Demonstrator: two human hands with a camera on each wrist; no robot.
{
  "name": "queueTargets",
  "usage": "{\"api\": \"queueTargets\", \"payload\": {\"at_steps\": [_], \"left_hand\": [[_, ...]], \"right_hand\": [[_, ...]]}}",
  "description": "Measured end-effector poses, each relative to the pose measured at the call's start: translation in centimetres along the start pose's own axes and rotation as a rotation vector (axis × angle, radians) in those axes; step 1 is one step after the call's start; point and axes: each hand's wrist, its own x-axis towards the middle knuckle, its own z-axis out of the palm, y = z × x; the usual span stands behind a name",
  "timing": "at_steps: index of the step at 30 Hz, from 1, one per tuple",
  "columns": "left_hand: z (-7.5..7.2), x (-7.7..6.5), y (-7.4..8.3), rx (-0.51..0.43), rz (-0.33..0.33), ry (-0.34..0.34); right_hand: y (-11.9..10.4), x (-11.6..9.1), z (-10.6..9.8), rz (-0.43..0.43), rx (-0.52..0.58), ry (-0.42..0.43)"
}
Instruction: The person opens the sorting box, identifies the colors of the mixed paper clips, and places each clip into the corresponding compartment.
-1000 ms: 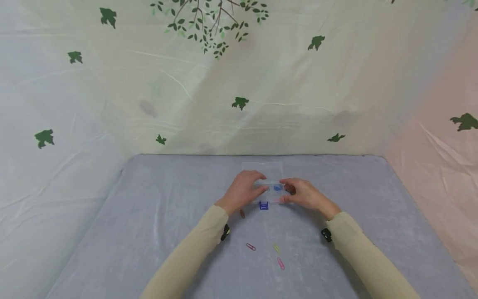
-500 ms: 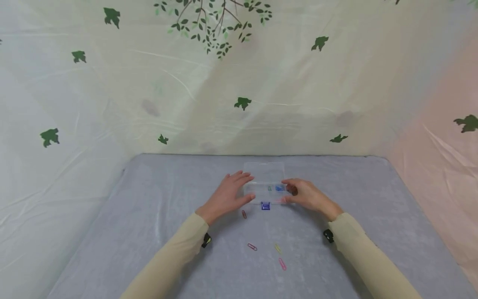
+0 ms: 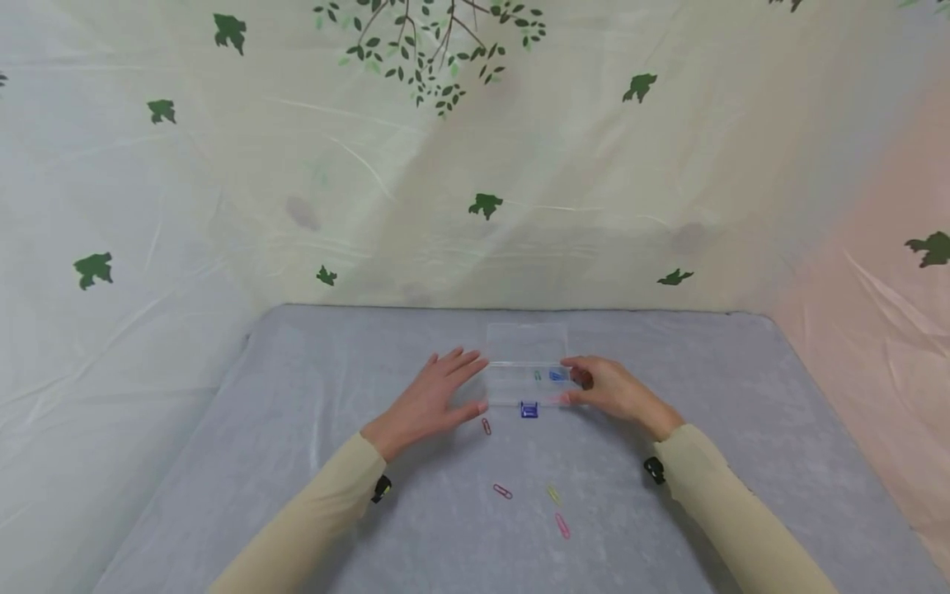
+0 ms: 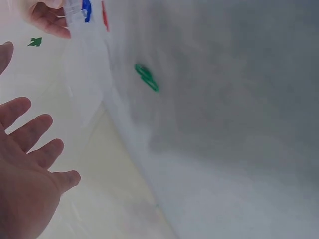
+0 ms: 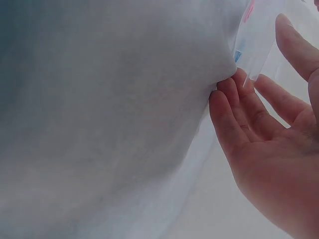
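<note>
A clear plastic box (image 3: 512, 386) lies on the grey cloth with its lid (image 3: 527, 341) folded back away from me. Inside it are blue paper clips (image 3: 557, 375) and a green paper clip (image 3: 538, 375). At its front edge sits a blue latch (image 3: 529, 410). My right hand (image 3: 623, 392) grips the box's right end, thumb at the front corner and fingers at the back. Fingers spread, my left hand (image 3: 434, 396) is by the box's left end and holds nothing. A red paper clip (image 3: 486, 426) lies just in front of the box.
Nearer to me lie a dark red paper clip (image 3: 502, 491), a yellow one (image 3: 554, 495) and a pink one (image 3: 562, 525). In the left wrist view a green paper clip (image 4: 146, 77) rests on the cloth. A leaf-patterned curtain (image 3: 416, 206) hangs behind the table.
My left hand has moved left, from over the box to its left end, and its fingers have spread. The green clip in the box has come into clearer view. My right hand stays put.
</note>
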Motion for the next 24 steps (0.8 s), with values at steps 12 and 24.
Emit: {"api": "queueTargets", "payload": {"at_steps": [12, 24], "left_hand": [[0.6, -2.3, -2.0, 0.031, -0.019, 0.013], [0.5, -3.3, -3.3, -0.279, -0.120, 0.043]], "right_hand": [[0.1, 0.0, 0.1, 0.012, 0.012, -0.003], [0.0, 0.0, 0.1, 0.005, 0.021, -0.006]]}}
